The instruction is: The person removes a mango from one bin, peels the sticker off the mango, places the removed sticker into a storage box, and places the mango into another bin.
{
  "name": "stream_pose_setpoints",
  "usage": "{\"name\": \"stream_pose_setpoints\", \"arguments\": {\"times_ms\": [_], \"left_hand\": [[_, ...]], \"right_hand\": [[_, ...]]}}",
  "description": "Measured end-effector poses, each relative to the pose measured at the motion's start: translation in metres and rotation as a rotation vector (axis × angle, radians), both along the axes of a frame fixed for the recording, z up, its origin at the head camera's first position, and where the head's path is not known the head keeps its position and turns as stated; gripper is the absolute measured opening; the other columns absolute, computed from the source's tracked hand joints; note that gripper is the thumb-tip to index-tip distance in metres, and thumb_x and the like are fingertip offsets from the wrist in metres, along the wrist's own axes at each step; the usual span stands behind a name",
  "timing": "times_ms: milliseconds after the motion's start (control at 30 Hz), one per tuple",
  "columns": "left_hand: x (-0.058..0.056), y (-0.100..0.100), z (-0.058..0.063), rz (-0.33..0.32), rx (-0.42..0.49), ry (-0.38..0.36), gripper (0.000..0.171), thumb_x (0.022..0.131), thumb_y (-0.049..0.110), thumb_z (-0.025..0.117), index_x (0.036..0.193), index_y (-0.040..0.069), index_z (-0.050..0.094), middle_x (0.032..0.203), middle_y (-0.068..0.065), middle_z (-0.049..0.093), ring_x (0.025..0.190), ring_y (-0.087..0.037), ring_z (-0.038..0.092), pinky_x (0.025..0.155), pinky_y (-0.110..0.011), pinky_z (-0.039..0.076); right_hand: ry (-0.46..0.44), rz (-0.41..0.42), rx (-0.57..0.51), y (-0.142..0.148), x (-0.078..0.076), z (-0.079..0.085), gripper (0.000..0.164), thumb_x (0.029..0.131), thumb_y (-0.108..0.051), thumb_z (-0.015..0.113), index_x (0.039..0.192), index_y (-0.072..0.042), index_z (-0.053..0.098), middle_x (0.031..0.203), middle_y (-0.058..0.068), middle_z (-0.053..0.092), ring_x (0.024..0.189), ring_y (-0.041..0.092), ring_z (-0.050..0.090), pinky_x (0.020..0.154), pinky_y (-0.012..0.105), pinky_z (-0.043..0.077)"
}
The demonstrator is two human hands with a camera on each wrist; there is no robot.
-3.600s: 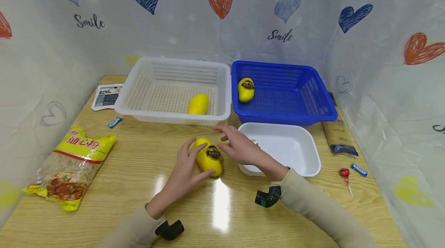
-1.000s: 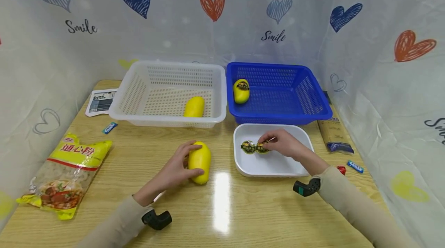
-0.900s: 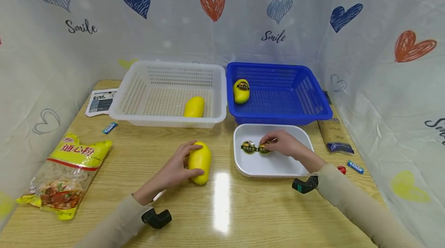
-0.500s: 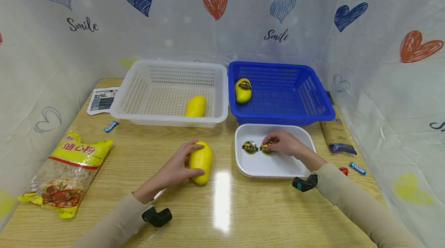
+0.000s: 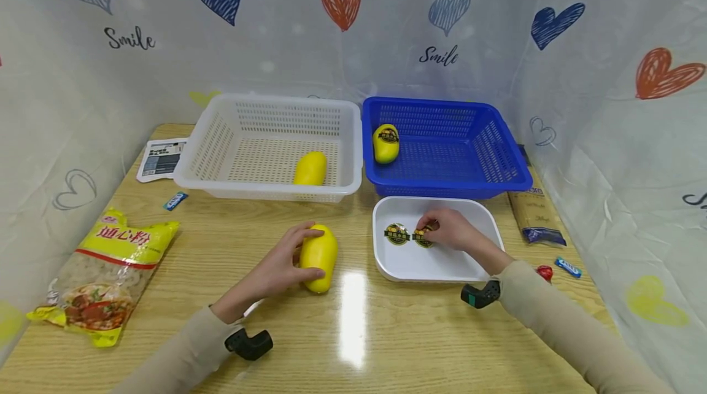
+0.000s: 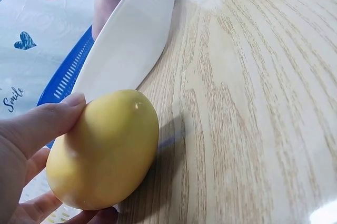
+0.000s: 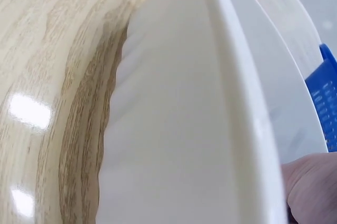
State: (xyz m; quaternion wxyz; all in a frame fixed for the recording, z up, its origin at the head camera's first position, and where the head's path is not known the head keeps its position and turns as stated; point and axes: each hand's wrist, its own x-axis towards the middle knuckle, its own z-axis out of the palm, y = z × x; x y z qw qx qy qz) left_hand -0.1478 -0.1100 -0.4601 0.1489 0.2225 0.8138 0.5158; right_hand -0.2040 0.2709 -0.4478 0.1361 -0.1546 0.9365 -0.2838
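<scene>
In the head view my left hand (image 5: 283, 263) holds a yellow mango (image 5: 319, 258) on the table, thumb and fingers around its left side. The left wrist view shows the mango's (image 6: 108, 150) plain, unlabelled skin. My right hand (image 5: 450, 229) reaches into a white plastic tray (image 5: 469, 266), and its fingertips pinch a round black-and-gold sticker (image 5: 422, 237). A second such sticker (image 5: 396, 234) lies to its left in the tray. In the right wrist view the tray wall hides the fingertips; only part of the hand (image 7: 314, 187) shows.
Behind stand a white basket (image 5: 259, 184) with one plain mango (image 5: 311, 169) and a blue basket (image 5: 453, 186) with a stickered mango (image 5: 386, 143). A pasta bag (image 5: 113, 277) lies left; a brown packet (image 5: 536, 213), lollipop (image 5: 544, 272) and small blue-wrapped candy (image 5: 567, 267) lie right.
My right hand went from beside the mango into the tray and shifted one sticker slightly right, apart from the other. The held mango's black label, seen earlier, no longer shows.
</scene>
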Motion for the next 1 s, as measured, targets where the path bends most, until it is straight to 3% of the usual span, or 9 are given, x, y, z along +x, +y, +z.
{"name": "stream_pose_setpoints", "arguments": {"times_ms": [367, 567, 767, 1000], "left_hand": [[0.0009, -0.0013, 0.0006, 0.002, -0.008, 0.002, 0.071, 0.082, 0.022, 0.081, 0.141, 0.008, 0.046, 0.157, -0.017, 0.021, 0.135, -0.039, 0.036, 0.103, -0.054, 0.040], [0.0016, -0.0011, 0.0008, 0.003, -0.016, -0.006, 0.072, 0.082, 0.024, 0.081, 0.142, 0.009, 0.045, 0.158, -0.016, 0.020, 0.135, -0.040, 0.036, 0.104, -0.054, 0.040], [0.0018, -0.0014, 0.0006, 0.006, -0.024, -0.014, 0.072, 0.082, 0.025, 0.081, 0.142, 0.010, 0.045, 0.158, -0.015, 0.019, 0.136, -0.041, 0.035, 0.104, -0.054, 0.040], [0.0016, -0.0013, 0.0011, 0.005, -0.019, -0.017, 0.072, 0.082, 0.025, 0.081, 0.142, 0.010, 0.045, 0.159, -0.016, 0.018, 0.136, -0.041, 0.035, 0.104, -0.055, 0.039]], "right_hand": [[0.097, 0.005, 0.103, -0.0070, 0.0048, 0.0010, 0.016, 0.078, 0.000, 0.071, 0.094, -0.004, 0.072, 0.085, 0.005, 0.066, 0.077, 0.019, 0.055, 0.072, 0.037, 0.046], [0.142, -0.020, 0.144, -0.0049, 0.0058, -0.0006, 0.017, 0.076, -0.007, 0.077, 0.092, -0.003, 0.070, 0.083, 0.006, 0.061, 0.079, 0.022, 0.054, 0.073, 0.039, 0.046], [0.133, -0.047, 0.086, -0.0028, 0.0071, -0.0010, 0.022, 0.075, -0.006, 0.078, 0.092, -0.002, 0.063, 0.080, 0.006, 0.061, 0.074, 0.019, 0.056, 0.069, 0.034, 0.046], [0.083, -0.005, 0.070, -0.0010, 0.0078, 0.0012, 0.014, 0.078, -0.005, 0.077, 0.090, -0.002, 0.070, 0.080, 0.002, 0.068, 0.075, 0.016, 0.062, 0.070, 0.033, 0.052]]}}
